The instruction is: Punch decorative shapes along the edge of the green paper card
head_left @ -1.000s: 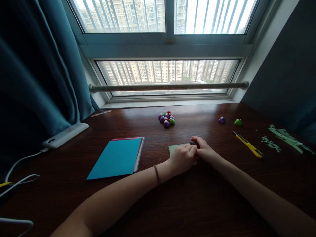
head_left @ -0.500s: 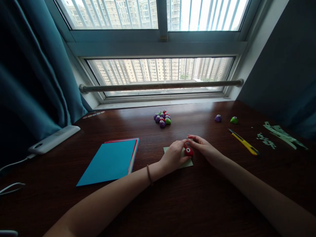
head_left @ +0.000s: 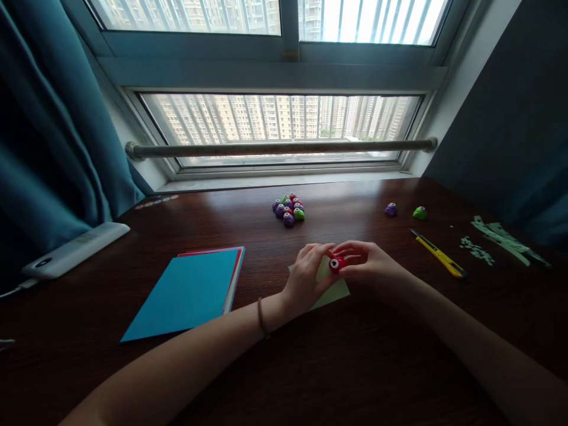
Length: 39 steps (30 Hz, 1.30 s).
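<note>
A small red craft punch [head_left: 336,264] with a white heart mark is pinched in the fingers of my right hand [head_left: 370,264], just above a pale green paper sheet [head_left: 335,289] lying on the dark wooden desk [head_left: 310,367]. My left hand [head_left: 307,278] holds the left part of that green sheet and its fingertips touch the punch. A brown band circles my left wrist.
A cluster of several small punches [head_left: 288,209] sits further back. A purple punch [head_left: 391,209], a green punch [head_left: 419,212], a yellow utility knife [head_left: 437,253] and green paper scraps [head_left: 501,239] lie right. A coloured paper stack [head_left: 189,291] and a white power strip [head_left: 71,249] lie left.
The red punch has come into view and my right hand has lifted it over the green sheet. My left hand has shifted left on the paper. The view has tilted down.
</note>
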Tool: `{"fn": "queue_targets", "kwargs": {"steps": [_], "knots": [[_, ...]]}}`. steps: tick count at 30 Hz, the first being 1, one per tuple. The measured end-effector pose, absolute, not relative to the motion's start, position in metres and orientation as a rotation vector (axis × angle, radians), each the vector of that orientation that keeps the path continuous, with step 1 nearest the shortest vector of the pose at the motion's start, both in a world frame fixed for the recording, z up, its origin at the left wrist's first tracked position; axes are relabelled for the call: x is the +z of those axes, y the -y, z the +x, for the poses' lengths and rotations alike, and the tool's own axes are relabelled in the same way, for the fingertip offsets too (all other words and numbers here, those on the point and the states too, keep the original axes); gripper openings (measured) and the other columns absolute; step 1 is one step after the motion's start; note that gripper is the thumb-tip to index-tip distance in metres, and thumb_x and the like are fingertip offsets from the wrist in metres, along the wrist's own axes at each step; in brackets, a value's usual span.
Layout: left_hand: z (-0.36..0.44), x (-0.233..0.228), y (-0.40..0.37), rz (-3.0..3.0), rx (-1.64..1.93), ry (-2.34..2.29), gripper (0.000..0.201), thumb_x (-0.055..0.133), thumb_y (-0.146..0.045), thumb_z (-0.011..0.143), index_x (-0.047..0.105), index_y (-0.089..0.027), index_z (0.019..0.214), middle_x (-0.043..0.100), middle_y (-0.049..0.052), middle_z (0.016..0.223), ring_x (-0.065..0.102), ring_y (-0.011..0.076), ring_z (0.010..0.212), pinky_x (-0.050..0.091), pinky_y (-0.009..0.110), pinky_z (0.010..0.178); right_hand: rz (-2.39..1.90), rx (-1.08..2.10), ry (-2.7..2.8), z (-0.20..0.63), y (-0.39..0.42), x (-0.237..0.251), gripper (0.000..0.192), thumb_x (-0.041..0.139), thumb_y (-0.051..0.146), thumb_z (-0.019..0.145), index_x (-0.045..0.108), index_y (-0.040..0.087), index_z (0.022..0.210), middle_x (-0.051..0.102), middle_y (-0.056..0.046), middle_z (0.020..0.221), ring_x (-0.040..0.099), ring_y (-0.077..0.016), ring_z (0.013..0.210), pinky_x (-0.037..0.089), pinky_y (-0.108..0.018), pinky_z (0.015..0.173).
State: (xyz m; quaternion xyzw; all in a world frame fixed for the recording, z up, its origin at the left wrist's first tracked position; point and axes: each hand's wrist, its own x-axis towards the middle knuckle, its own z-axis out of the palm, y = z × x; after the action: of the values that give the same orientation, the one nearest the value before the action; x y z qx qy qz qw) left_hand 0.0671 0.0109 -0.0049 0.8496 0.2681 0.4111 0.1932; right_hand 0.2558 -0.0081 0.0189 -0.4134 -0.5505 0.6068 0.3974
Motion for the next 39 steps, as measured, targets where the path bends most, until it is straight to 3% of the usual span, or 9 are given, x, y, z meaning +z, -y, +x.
{"fn": "queue_targets", "kwargs": {"steps": [4, 7, 14, 18, 24, 39], "knots": [[0.068, -0.007, -0.011, 2.423, 1.142, -0.826, 0.074, 0.071, -0.039, 0.068, 0.033, -0.019, 0.128, 0.040, 0.014, 0.125, 0.037, 0.0290, 0.116, 0.032, 0.044, 0.098, -1.113, 1.435, 1.327, 0.255, 0.009, 0.020, 0.032, 0.076, 0.021, 0.059, 0.065, 0.016, 0.089, 0.069, -0.005, 0.086, 0.063, -0.0202, 0.082, 0.049, -0.033, 0.075], [0.068, -0.009, -0.013, 2.336, 1.044, -0.895, 0.084, 0.075, -0.040, 0.062, 0.030, -0.017, 0.129, 0.044, 0.015, 0.120, 0.042, 0.0304, 0.110, 0.034, 0.045, 0.095, -1.077, 1.411, 1.192, 0.257, 0.008, 0.021, 0.028, 0.076, 0.022, 0.061, 0.067, 0.017, 0.087, 0.069, -0.004, 0.086, 0.063, -0.0180, 0.079, 0.048, -0.030, 0.075], [0.071, -0.005, -0.019, 1.587, 0.924, -0.699, 0.075, 0.077, -0.026, 0.060, 0.036, -0.020, 0.123, 0.054, 0.008, 0.102, 0.055, 0.0241, 0.092, 0.044, 0.036, 0.080, -0.912, 1.521, 0.967, 0.257, 0.009, 0.027, 0.021, 0.071, 0.030, 0.069, 0.068, 0.018, 0.085, 0.069, -0.003, 0.081, 0.062, -0.0141, 0.070, 0.048, -0.026, 0.065], [0.073, -0.002, -0.023, 1.165, 0.715, -0.431, 0.065, 0.075, -0.016, 0.061, 0.042, -0.020, 0.117, 0.059, 0.006, 0.100, 0.057, 0.0206, 0.088, 0.046, 0.031, 0.076, -0.957, 1.318, 1.074, 0.260, 0.006, 0.024, 0.022, 0.068, 0.034, 0.072, 0.067, 0.017, 0.087, 0.068, -0.004, 0.081, 0.060, -0.0136, 0.069, 0.047, -0.025, 0.064], [0.071, 0.000, -0.022, 1.126, 0.630, -0.397, 0.062, 0.076, -0.007, 0.056, 0.049, -0.019, 0.111, 0.060, 0.005, 0.101, 0.057, 0.0193, 0.088, 0.045, 0.029, 0.077, -0.903, 1.089, 1.016, 0.269, -0.001, 0.018, 0.023, 0.063, 0.037, 0.077, 0.066, 0.018, 0.089, 0.067, -0.005, 0.082, 0.058, -0.0119, 0.063, 0.047, -0.024, 0.060], [0.066, 0.007, -0.021, 1.051, 0.662, -0.399, 0.040, 0.073, -0.013, 0.059, 0.058, -0.015, 0.097, 0.062, 0.004, 0.086, 0.058, 0.0156, 0.073, 0.044, 0.024, 0.065, -0.900, 1.409, 0.687, 0.272, -0.004, 0.018, 0.029, 0.060, 0.046, 0.076, 0.063, 0.019, 0.085, 0.066, -0.002, 0.072, 0.056, -0.0093, 0.052, 0.049, -0.019, 0.051]]}}
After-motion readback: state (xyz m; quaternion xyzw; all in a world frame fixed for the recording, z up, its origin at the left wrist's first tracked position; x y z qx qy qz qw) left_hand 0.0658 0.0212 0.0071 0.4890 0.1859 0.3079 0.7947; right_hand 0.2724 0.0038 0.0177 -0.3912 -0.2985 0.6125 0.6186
